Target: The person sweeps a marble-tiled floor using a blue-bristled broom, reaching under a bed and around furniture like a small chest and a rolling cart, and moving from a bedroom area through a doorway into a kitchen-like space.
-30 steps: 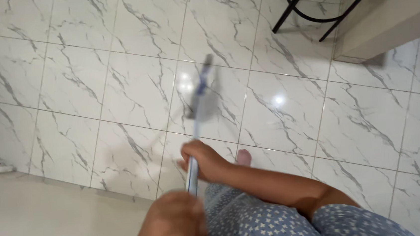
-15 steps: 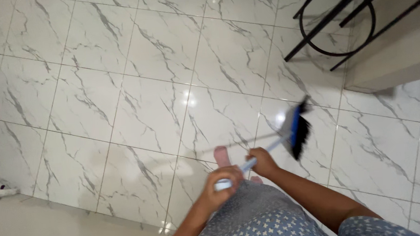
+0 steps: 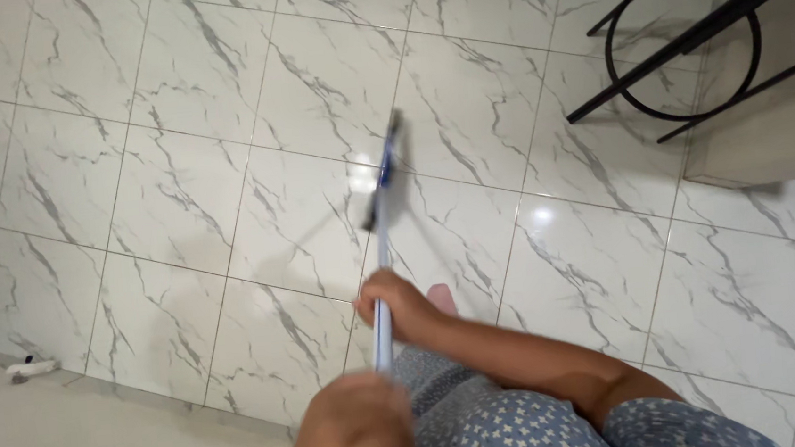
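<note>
I grip a broom with a light blue handle [image 3: 383, 333] in both hands. My right hand [image 3: 399, 306] is closed around the handle partway down, its arm coming in from the lower right. Closer to the camera, my left hand [image 3: 352, 432] is closed around the upper end. The dark, blue-edged broom head [image 3: 384, 175] is motion-blurred and lies on the white marble-patterned floor tiles [image 3: 225, 199] in front of me. A toe [image 3: 441, 296] shows just beyond my right hand, above my blue patterned clothing [image 3: 498, 424].
A black metal frame with a ring [image 3: 686, 49] stands at the top right, beside a beige block [image 3: 769, 137]. A small white object [image 3: 31, 369] lies at the left, where the tiles meet a plain beige surface [image 3: 103, 445].
The broom head has swung from the right side back to the left, and lies ahead of me near the middle. Both hands have kept hold of the handle.
</note>
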